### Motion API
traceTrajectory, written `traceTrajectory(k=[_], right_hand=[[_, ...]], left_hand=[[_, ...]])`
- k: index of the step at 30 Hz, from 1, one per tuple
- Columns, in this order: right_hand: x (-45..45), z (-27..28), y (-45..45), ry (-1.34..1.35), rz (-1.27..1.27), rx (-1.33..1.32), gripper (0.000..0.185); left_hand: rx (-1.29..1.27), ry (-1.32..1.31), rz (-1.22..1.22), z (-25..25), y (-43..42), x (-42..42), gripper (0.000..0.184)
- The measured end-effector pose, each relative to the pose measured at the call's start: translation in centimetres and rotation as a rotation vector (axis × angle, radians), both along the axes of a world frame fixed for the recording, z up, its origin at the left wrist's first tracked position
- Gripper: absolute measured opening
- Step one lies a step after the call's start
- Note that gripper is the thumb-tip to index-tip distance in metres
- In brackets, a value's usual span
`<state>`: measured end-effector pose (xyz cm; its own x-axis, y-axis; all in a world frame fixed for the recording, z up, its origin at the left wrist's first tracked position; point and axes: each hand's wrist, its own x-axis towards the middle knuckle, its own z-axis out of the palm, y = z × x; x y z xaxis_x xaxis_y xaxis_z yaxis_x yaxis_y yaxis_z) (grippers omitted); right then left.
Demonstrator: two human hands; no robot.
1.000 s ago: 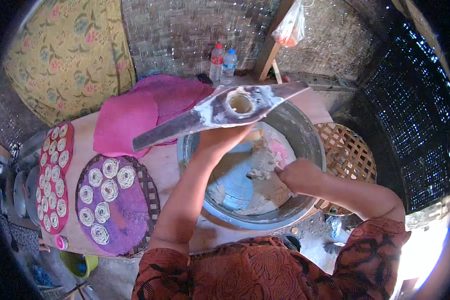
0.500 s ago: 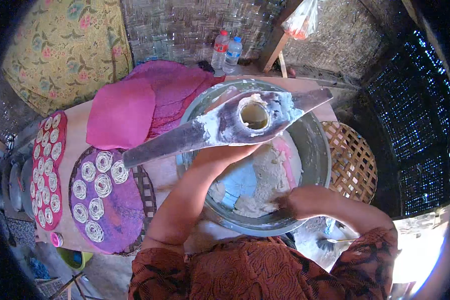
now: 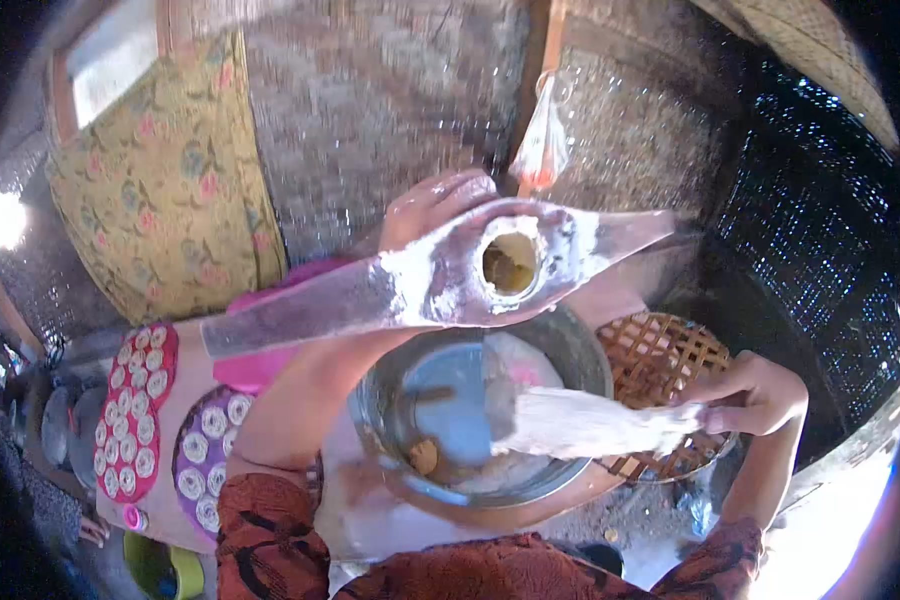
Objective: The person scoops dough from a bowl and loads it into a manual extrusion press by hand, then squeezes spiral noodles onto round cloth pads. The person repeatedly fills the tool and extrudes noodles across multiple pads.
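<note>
My left hand (image 3: 440, 200) is closed around the far side of a dark wooden dough press (image 3: 460, 270), its fingers partly hidden. The press has two long handles and a round hole in the middle, smeared with white dough. My right hand (image 3: 760, 395) pinches one end of a long, whitish lump of dough (image 3: 595, 420), blurred by motion, which stretches leftward over the basin. Below the press stands a wide grey basin (image 3: 582, 370). Inside it are a blue surface (image 3: 450, 375) and a small tan piece (image 3: 423, 457).
Behind the basin's right side lies a woven bamboo basket (image 3: 660, 345). On the left, noodle-like coils rest on a red mat (image 3: 130, 485) and a purple mat (image 3: 185, 440). A plastic bag (image 3: 542, 145) hangs on a post. A green bucket (image 3: 185, 575) stands low at left.
My right hand has risen out of the basin and moved right, bringing dough with it. My left hand still holds the press, its knuckles now showing above it. The view has tilted upward.
</note>
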<state>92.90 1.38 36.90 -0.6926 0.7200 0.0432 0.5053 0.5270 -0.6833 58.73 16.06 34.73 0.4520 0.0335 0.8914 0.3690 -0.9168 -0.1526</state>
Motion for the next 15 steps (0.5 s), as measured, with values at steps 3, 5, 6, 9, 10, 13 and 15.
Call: traceTrajectory(k=[3, 5, 6, 9, 10, 13, 15], right_hand=[[3.1, -0.3, -1.0, 0.312, 0.059, -0.040, 0.033], [2.9, -0.4, -0.4, 0.399, 0.047, -0.272, 0.032], [3.1, -0.8, 0.0, 0.406, 0.010, -0.366, 0.031], [0.5, -0.2, 1.1, 0.111, -0.274, -0.104, 0.030], [0.6, -1.1, 2.9, 0.026, -0.083, 0.402, 0.028], [-5.3, 2.4, -0.9, -0.526, -0.433, 1.068, 0.027], [-8.7, 0.3, -1.3, -0.612, -0.460, 1.318, 0.027]], left_hand=[[0.038, 0.047, -0.045, 2.1, 0.5, 0.3, 0.042], [-0.005, 0.136, 0.065, 2.5, -0.3, 0.5, 0.025], [-0.023, 0.167, 0.051, 2.4, -0.5, 0.5, 0.023], [-0.032, 0.225, 0.085, 1.7, -1.6, 0.5, 0.019], [-0.074, 0.260, 0.111, 1.4, -2.0, 0.6, 0.026], [-0.152, 0.326, 0.266, 0.2, -3.1, 1.3, 0.030], [-0.163, 0.287, 0.337, -0.9, -3.0, 1.8, 0.026]])
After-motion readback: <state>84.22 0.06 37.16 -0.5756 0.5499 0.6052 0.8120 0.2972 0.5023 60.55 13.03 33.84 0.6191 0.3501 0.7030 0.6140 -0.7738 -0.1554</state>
